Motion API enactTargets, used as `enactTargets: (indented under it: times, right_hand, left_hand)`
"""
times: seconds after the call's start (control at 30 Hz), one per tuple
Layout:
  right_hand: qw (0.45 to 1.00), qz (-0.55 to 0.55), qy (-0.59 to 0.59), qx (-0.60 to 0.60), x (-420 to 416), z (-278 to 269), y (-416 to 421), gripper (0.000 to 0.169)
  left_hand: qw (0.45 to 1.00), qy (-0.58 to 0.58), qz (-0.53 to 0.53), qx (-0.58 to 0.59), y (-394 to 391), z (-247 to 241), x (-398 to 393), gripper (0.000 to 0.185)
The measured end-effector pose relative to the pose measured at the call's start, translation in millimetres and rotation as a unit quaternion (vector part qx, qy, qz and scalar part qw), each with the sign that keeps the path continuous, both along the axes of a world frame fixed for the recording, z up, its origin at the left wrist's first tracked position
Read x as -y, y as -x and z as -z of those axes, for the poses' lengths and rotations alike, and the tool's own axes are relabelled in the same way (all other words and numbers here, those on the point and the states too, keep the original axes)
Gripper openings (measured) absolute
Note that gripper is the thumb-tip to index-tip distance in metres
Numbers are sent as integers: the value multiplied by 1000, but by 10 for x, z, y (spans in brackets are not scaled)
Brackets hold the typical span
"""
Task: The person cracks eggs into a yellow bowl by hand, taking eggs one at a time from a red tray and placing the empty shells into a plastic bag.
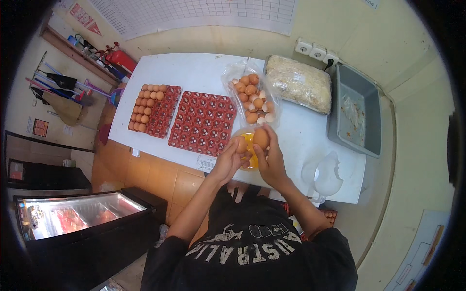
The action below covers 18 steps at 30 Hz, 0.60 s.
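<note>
Over a bowl of cracked raw eggs [250, 160], both my hands are raised close together. My left hand [227, 162] holds a brown egg [240, 144] between thumb and fingers; whether its shell is whole cannot be told. A second brown egg [261, 139] is gripped in my right hand [272, 162]. Just beyond the bowl lies a clear plastic bag [273, 109] full of brown eggshells [251, 90], some showing white insides. To the left is a red egg tray [202, 123] with bare cups. Farther left, another red tray [164, 112] carries several brown eggs [145, 109].
A white table [193, 69] bears everything. A wrapped pale bundle [298, 83] and a grey plastic tub [333, 123] stand at right, with a broken-rimmed translucent jug [327, 178] nearer me. Wall sockets [318, 52] hold a black plug. A lit display fridge [83, 214] stands behind left.
</note>
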State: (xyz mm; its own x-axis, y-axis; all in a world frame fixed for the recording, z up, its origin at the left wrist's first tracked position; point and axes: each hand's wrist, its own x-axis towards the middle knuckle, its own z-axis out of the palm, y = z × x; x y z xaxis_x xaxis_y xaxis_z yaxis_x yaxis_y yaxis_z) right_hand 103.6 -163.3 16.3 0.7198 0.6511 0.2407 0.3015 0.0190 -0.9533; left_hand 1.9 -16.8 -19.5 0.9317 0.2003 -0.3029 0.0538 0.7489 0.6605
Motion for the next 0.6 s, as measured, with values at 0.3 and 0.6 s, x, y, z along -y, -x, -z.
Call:
enactTargets:
  times: [0.3,0.6]
  right_hand:
    - [996,19,19,83,-6,51,59,56]
    - [995,-5,11,103,-45,85,6,57]
  left_hand:
    - [1000,22,1,12,-67,-140,104,39]
    - [1000,-10,-8,-23,-111,-242,138,44]
